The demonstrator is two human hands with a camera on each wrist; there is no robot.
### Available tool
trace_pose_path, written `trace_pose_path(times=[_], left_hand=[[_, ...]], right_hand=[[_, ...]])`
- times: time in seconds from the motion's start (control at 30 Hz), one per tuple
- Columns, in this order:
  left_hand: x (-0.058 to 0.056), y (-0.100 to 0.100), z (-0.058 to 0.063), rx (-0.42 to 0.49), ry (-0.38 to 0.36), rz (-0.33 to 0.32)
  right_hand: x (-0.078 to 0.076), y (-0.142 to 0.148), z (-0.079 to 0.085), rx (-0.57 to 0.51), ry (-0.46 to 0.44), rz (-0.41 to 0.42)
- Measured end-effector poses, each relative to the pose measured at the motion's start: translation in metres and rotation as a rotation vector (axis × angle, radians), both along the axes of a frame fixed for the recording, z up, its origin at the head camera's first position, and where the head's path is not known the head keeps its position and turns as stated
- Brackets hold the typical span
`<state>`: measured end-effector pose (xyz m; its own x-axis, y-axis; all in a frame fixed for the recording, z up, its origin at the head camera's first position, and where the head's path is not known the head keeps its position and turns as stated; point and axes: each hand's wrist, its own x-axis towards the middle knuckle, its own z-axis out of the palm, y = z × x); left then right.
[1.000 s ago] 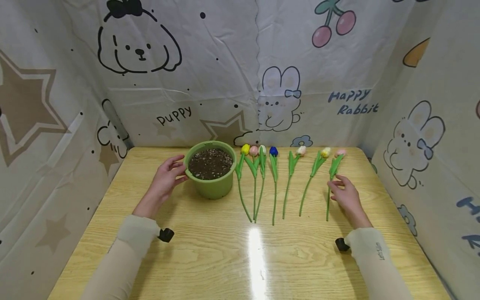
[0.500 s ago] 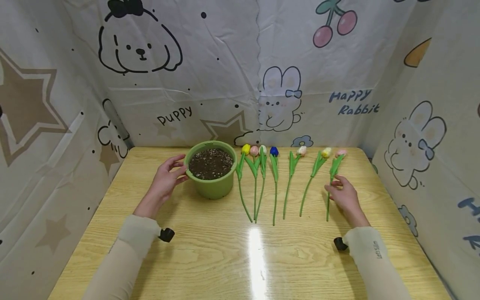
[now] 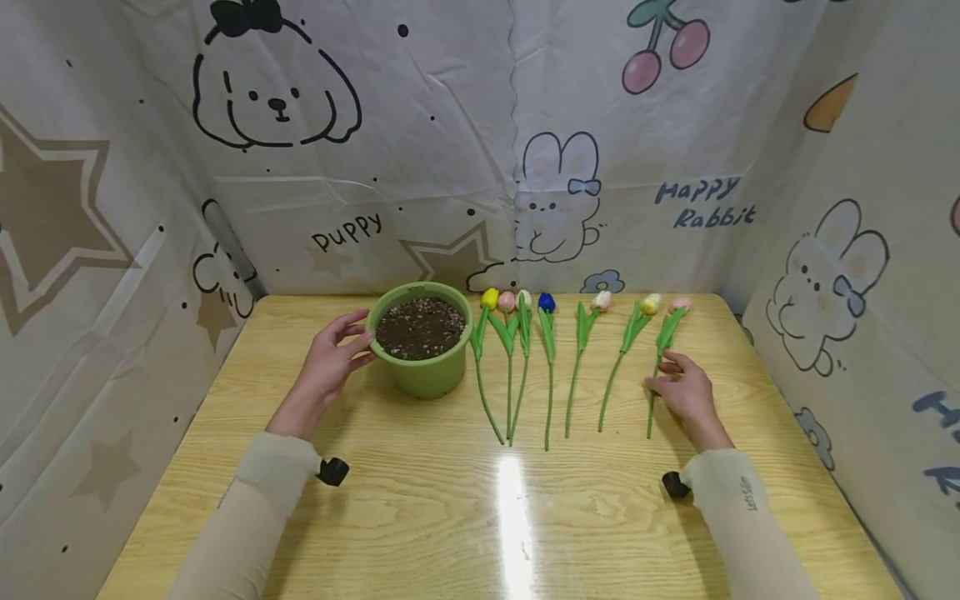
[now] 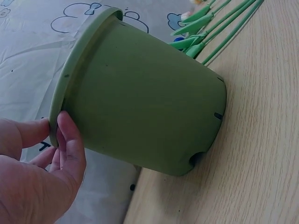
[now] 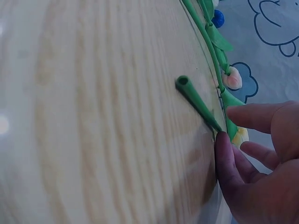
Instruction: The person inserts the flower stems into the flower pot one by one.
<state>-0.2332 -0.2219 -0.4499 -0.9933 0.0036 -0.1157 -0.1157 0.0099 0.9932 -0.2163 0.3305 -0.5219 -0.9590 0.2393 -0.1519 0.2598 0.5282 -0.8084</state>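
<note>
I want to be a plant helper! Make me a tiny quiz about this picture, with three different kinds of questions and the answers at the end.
1. Counting: How many flowers are lined up beside the green pot?

2. True or false: The left hand is touching the blue flower.

3. Pick one: What colour is the blossom on the stem at the right hand's fingertips?
A) blue
B) white
C) pink

Key
1. Seven.
2. False. It is at the pot's rim.
3. C. It is the pink flower farthest from the pot.
</note>
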Motion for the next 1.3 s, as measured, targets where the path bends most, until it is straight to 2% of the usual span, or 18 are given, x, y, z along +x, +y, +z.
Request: trace_pose_path(times=[0.33, 0.57, 0.8, 1.07, 1.3], left_hand=[[0.0, 0.001, 0.0, 0.008, 0.001, 0.0], [0.0, 0.003, 0.0, 0.01, -0.002, 0.005], [0.0, 0.004, -0.001, 0.013, 0.001, 0.008], [-0.001, 0.002, -0.002, 0.014, 0.01, 0.003], [-0.002, 0.001, -0.003, 0.026, 0.011, 0.011]], right_hand=[[-0.003, -0.003, -0.005, 0.02, 0.03, -0.011], [-0.004, 0.0, -0.007, 0.076, 0.049, -0.003], [-0.006, -0.003, -0.008, 0.127, 0.077, -0.031], [-0.007, -0.008, -0.005, 0.122, 0.026, -0.064], [-0.006, -0.011, -0.002, 0.104, 0.025, -0.095]])
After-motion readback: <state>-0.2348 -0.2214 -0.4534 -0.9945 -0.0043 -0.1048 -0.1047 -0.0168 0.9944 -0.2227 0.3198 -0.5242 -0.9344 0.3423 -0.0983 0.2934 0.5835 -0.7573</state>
